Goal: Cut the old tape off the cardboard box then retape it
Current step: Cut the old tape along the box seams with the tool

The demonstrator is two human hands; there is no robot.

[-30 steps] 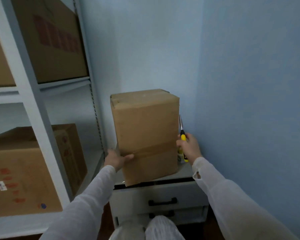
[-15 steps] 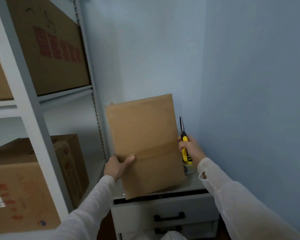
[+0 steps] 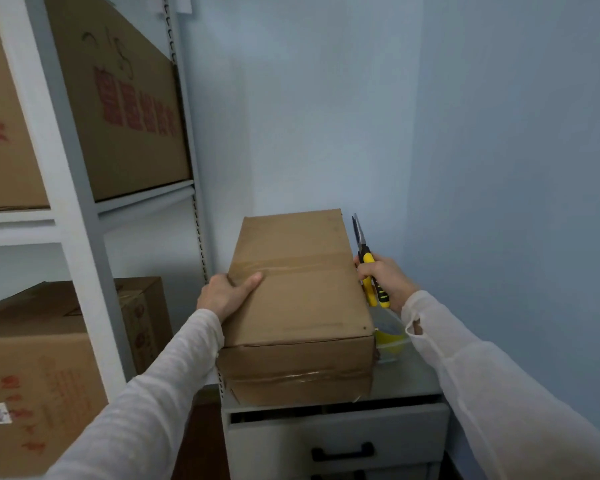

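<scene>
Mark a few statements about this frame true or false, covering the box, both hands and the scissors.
1. The right hand grips yellow-handled scissors, blades pointing up. True.
2. The blades are cutting into the tape band on the cardboard box. False: the scissors are held beside the box's right side, clear of the band.
3. The left hand holds the box's left edge with the thumb lying on top. True.
4. The box stands on the floor. False: it rests on top of the grey drawer cabinet.
</scene>
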